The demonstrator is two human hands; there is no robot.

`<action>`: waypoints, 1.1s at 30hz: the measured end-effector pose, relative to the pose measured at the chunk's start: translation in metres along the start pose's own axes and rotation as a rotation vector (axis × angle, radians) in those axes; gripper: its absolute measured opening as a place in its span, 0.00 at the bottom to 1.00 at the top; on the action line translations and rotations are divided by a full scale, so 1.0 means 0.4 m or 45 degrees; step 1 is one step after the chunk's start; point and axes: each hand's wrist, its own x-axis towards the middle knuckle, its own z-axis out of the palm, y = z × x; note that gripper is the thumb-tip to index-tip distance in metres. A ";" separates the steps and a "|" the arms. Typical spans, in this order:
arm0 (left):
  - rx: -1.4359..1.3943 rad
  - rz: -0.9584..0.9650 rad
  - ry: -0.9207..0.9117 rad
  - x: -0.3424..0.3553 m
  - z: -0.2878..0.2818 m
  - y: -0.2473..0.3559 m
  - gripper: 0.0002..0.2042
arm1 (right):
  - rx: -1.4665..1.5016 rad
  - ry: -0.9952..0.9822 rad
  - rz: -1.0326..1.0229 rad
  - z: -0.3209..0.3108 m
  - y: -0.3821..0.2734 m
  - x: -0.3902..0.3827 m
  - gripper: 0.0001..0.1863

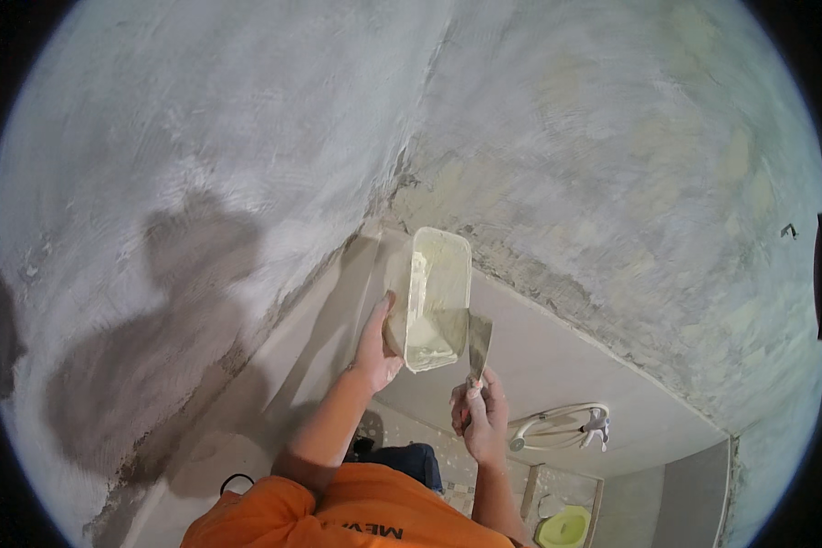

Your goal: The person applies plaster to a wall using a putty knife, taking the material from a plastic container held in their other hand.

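Observation:
My left hand grips a pale rectangular plastic tub by its left side. The tub is tilted so that its inside shows, and whitish filler is smeared over its walls and near end. In my right hand, fingers wrapped round the handle, is a putty knife. Its blade points up beside the tub's lower right edge; whether the two touch I cannot tell. Pale residue coats the fingers of both hands.
Two patchy plastered walls meet in a corner ahead, above smooth lower panels. A shower hose with a tap hangs at lower right, near a yellow-green basin. A small metal fitting sticks out of the right wall.

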 end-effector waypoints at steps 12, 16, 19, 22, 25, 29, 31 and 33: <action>0.036 -0.003 -0.045 0.049 0.024 -0.047 0.34 | -0.072 0.173 -0.134 -0.013 0.012 -0.036 0.25; -0.003 -0.051 -0.036 0.061 0.028 -0.079 0.33 | -0.088 0.231 -0.078 -0.031 -0.017 -0.045 0.24; 0.099 -0.045 -0.022 0.051 0.050 -0.092 0.34 | -0.125 0.262 -0.032 -0.043 -0.015 -0.051 0.25; 0.184 -0.055 -0.023 0.039 0.069 -0.101 0.36 | -0.255 0.267 -0.011 -0.053 -0.024 -0.047 0.28; 0.249 -0.120 -0.069 0.035 0.065 -0.106 0.37 | -0.329 0.315 -0.016 -0.056 -0.031 -0.039 0.29; 0.192 -0.242 -0.127 0.022 0.049 -0.094 0.37 | -0.420 0.344 -0.025 -0.069 -0.043 -0.005 0.29; 0.172 -0.287 -0.139 0.014 0.047 -0.091 0.38 | -0.522 0.348 -0.026 -0.087 -0.027 0.008 0.28; 0.217 -0.262 -0.127 0.005 0.036 -0.094 0.40 | -0.712 0.343 -0.009 -0.105 -0.013 0.018 0.26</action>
